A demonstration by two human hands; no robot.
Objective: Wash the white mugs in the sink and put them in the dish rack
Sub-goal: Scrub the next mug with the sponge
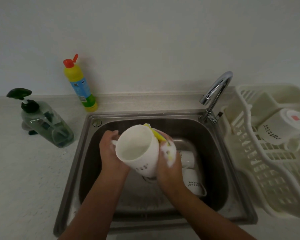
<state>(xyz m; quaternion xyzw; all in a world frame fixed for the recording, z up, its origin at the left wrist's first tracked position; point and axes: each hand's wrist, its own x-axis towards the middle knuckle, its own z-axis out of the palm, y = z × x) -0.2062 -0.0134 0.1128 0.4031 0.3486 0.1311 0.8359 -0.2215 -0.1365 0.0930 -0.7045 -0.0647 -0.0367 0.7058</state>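
Pale speckled counter (33, 170), white wall behind. Left edge: pump soap bottle (48, 125). Back edge: yellow detergent bottle (81, 87), red cap open. Centre: steel sink (213, 153). Left grip (109, 149) clasps tilted white mug (137, 149) above basin. Right grip (168, 163) clutches sudsy yellow sponge (156, 134) against mug wall. Two more mugs (194, 184) lie in basin, right side. Faucet (215, 94) at sink's back right corner. Right edge: dish rack (267, 170) holding one washed mug (280, 125), base showing.

Bare forearms (97, 203), foam-flecked hands (109, 154)
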